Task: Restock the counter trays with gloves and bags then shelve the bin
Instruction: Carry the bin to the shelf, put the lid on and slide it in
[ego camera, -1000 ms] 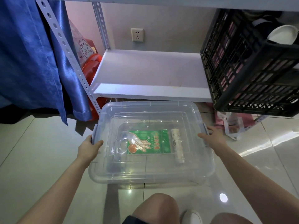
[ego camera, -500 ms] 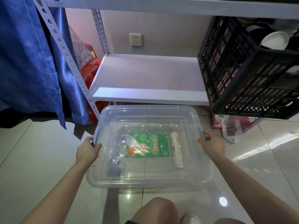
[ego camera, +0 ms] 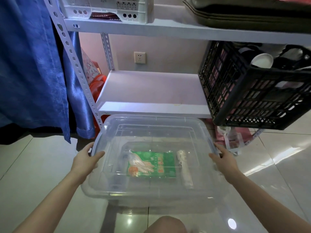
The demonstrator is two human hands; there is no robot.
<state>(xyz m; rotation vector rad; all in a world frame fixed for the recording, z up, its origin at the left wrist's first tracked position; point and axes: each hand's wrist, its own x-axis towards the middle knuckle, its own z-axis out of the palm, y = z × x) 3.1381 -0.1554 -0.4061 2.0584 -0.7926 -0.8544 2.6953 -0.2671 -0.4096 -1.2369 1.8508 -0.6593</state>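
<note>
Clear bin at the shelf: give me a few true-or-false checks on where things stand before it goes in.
1. Both hands hold the clear bin, left hand and right hand at opposite ends. True.
2. The bin's lid is off. False: the lid is on.
3. A green glove packet lies inside, beside a roll of bags. True.
4. The lower shelf straight ahead holds a white basket. False: it is bare; the white basket sits on the shelf above.
5. The black crate stands left of the bin. False: right.
</note>
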